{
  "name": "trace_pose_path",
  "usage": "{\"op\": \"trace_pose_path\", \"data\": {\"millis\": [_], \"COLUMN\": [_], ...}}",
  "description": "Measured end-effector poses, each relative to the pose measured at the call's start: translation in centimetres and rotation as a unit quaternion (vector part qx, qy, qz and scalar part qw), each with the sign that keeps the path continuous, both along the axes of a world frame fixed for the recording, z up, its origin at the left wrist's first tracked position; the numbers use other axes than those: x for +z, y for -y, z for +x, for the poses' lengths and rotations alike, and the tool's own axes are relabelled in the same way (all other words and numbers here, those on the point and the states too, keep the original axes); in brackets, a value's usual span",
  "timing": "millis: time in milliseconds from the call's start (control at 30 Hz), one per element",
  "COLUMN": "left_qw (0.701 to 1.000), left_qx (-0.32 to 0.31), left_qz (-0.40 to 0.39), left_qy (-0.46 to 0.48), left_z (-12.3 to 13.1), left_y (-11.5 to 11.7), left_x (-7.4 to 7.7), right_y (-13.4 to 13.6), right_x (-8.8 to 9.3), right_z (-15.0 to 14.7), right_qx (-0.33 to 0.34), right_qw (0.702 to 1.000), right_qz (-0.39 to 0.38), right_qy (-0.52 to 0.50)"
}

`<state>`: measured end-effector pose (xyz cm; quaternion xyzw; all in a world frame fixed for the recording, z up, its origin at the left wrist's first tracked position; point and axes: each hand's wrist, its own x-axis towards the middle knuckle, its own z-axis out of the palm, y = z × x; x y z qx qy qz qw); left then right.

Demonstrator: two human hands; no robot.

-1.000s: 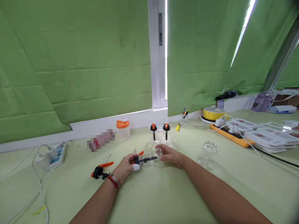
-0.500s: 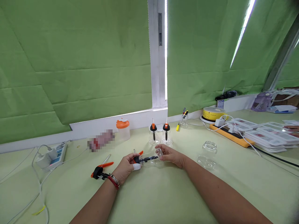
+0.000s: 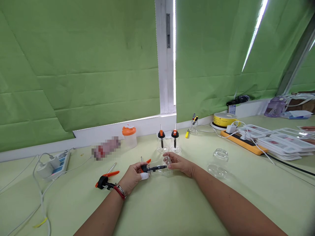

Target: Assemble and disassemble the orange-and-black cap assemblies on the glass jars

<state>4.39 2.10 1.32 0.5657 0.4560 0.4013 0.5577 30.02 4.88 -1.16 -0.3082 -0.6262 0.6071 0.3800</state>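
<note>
A clear glass bottle [image 3: 159, 172] lies on its side between my hands, its neck toward the left. My left hand [image 3: 134, 175], with a white wrap on the thumb, is closed around the black pump cap [image 3: 144, 168] at the neck; an orange trigger [image 3: 148, 161] sticks out behind it. The black pump tube [image 3: 158, 168] lies inside the bottle. My right hand [image 3: 180, 164] has its fingers curled on the bottle's base. Left of my left hand rests a loose pump head [image 3: 104, 182] with an orange lever [image 3: 112, 173].
Two capped bottles [image 3: 175, 141] stand behind my hands. An open glass bottle [image 3: 220, 159] is to the right. Also around are an orange-lidded jar [image 3: 129, 136], a white power strip [image 3: 57, 167], an orange power strip [image 3: 243, 142] and stacked cards [image 3: 280, 147]. Another person's hand [image 3: 308, 128] shows at the right edge.
The pump tube inside the bottle looks slightly turned. My hands keep the same places. At the right edge, the other person's hand has shifted over the cards.
</note>
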Motion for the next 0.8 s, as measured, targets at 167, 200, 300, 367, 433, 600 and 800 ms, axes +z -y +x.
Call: {"op": "trace_pose_path", "data": {"millis": [167, 200, 300, 367, 433, 600, 800], "left_qw": [1.000, 1.000, 1.000, 1.000, 0.999, 0.999, 0.998], "left_qx": [-0.001, -0.002, -0.005, -0.003, 0.003, 0.002, 0.000], "left_qz": [0.003, 0.004, 0.006, 0.009, 0.013, 0.023, 0.032], "left_qy": [-0.007, -0.008, -0.010, -0.019, -0.034, -0.045, -0.062], "left_z": [-0.08, -0.09, -0.09, -0.08, -0.07, -0.13, -0.19], "left_y": [-0.11, -0.12, -0.13, -0.13, -0.14, -0.07, -0.08], "left_x": [-0.18, -0.20, -0.17, -0.07, 0.05, 0.25, 0.17], "right_y": [0.08, 0.07, 0.01, 0.02, 0.10, 0.32, 0.39], "right_x": [0.09, 0.08, 0.07, 0.14, 0.28, 0.54, 0.62], "right_z": [-0.03, -0.04, -0.06, -0.05, -0.02, -0.06, -0.33], "right_qx": [-0.001, -0.001, 0.003, 0.006, 0.005, -0.016, -0.040], "right_qw": [1.000, 1.000, 1.000, 1.000, 1.000, 1.000, 0.998], "right_qz": [-0.003, -0.004, -0.005, -0.009, -0.017, -0.024, -0.012], "right_qy": [-0.002, -0.004, -0.008, -0.009, -0.007, 0.009, 0.036]}}
